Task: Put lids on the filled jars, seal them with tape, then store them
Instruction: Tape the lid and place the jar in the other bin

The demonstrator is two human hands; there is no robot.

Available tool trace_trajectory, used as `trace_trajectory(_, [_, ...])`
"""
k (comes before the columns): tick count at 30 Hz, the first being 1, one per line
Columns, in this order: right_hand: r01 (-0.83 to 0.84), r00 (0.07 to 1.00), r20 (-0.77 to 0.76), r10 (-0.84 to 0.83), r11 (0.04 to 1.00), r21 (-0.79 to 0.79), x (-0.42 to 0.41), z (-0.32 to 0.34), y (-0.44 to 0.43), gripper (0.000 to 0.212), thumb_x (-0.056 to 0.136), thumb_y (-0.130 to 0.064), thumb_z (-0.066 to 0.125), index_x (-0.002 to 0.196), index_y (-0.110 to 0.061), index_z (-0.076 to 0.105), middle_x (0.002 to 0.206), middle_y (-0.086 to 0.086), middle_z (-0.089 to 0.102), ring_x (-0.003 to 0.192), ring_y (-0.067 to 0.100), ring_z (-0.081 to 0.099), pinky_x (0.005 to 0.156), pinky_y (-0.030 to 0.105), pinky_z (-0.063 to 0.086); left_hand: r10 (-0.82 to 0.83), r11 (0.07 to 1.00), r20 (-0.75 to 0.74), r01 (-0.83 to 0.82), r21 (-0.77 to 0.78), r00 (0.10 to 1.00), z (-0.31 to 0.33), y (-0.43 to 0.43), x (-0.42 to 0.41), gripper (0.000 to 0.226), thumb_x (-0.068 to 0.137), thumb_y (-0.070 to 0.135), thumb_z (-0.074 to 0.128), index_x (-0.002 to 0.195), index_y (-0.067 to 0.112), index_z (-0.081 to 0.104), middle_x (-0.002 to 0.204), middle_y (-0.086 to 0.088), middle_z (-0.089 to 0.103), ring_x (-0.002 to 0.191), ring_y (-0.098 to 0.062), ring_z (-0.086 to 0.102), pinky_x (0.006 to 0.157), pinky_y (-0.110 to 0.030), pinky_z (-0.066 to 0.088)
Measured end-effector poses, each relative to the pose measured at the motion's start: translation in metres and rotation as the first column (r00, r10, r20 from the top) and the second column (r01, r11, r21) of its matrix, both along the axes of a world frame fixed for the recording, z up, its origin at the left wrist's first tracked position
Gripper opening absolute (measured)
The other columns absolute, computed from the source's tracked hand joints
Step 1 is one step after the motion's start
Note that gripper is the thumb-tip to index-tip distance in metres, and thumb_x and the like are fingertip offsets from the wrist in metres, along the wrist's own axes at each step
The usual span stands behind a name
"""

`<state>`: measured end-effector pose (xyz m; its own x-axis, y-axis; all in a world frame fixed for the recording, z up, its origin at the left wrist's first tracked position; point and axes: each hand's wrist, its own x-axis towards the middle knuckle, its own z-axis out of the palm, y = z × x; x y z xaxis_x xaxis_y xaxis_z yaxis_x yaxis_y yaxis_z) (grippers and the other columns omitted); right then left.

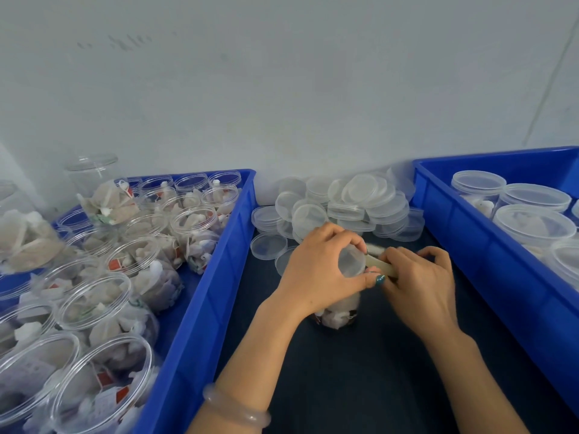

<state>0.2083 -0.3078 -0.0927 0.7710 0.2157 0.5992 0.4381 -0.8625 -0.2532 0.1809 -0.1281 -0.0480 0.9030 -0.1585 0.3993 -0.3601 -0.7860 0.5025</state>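
**Entry: one jar at the sealing step. Clock positions taken from the jar, 12 o'clock towards the wall.**

- Near, 7 o'clock: pale bracelet on the left wrist; both forearms reaching in from the bottom edge.
- Bench: dark surface between two crates, carrying the jar.
- Jar: filled, standing upright, long axis vertical and so seen almost end-on. Only the lower wall and pale contents visible.
- Left hand: directly over the jar, fingers and thumb curled round the lid and clamped on it. Nearer of the two hands to the jar.
- Right hand: at 3 o'clock, just beside the left, pinching a tape strip.
- Tape strip: pale, long axis running 9 to 3 o'clock, inner end at the lid's rim by the left thumb. Judged next need: strip laid along the lid-to-jar seam, with the jar turned or the right hand carried round it.
- 12 o'clock: heap of loose lids, well apart from the hands.
- 9 o'clock: left crate of open filled jars.
- 2 o'clock: right crate holding lidded jars; judged the storing place.

Not determinable: whether the lid is fully seated, whether the tape already adheres, the jar's upper wall (under the left hand), any tape roll. Right crate cut off at the frame edge.
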Motion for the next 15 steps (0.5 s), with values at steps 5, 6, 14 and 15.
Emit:
trace_trajectory(5, [-0.029,0.991,0.129,0.018,0.996,0.082,0.004,-0.002,-0.010,0.037,0.085,-0.057,0.061,0.065,-0.027,0.059,0.058,-0.014,0.051,0.057,0.010,0.046,0.083,0.040,0.031,-0.053,0.998,-0.003,0.053,-0.036,0.999,-0.002,0.008,0.001,0.046,0.073,0.057,0.082,0.112,0.037,0.069,0.118,0.021,0.051,0.113,0.000,0.049,0.093,-0.026,0.048])
trace_trajectory(6, [-0.055,0.989,0.145,0.043,0.995,0.078,0.004,-0.003,-0.011,0.041,0.088,-0.060,0.055,0.065,-0.027,0.058,0.061,-0.014,0.051,0.061,0.011,0.046,0.082,0.040,0.028,-0.060,0.997,-0.007,0.060,-0.043,0.998,-0.002,0.009,0.000,0.046,0.073,0.056,0.082,0.113,0.037,0.070,0.117,0.021,0.052,0.112,-0.001,0.051,0.092,-0.024,0.049])
trace_trajectory(14, [-0.070,0.997,0.019,0.069,0.994,0.083,0.005,-0.007,-0.004,0.033,0.097,-0.053,0.031,0.079,-0.032,0.050,0.081,-0.016,0.047,0.085,0.008,0.041,0.077,0.039,0.020,-0.061,0.998,-0.149,0.058,-0.023,0.987,0.013,0.019,0.004,0.072,0.081,0.045,0.080,0.144,0.035,0.047,0.133,0.023,0.055,0.123,0.004,0.049,0.102,-0.031,0.048])
trace_trajectory(15, [-0.051,0.999,0.008,0.050,0.995,0.091,0.005,-0.007,-0.003,0.032,0.096,-0.054,0.031,0.081,-0.033,0.050,0.083,-0.015,0.047,0.086,0.008,0.040,0.078,0.039,0.021,-0.051,0.999,-0.169,0.053,0.002,0.984,0.013,0.018,0.003,0.072,0.082,0.046,0.079,0.145,0.034,0.046,0.137,0.022,0.051,0.124,0.002,0.048,0.103,-0.033,0.048])
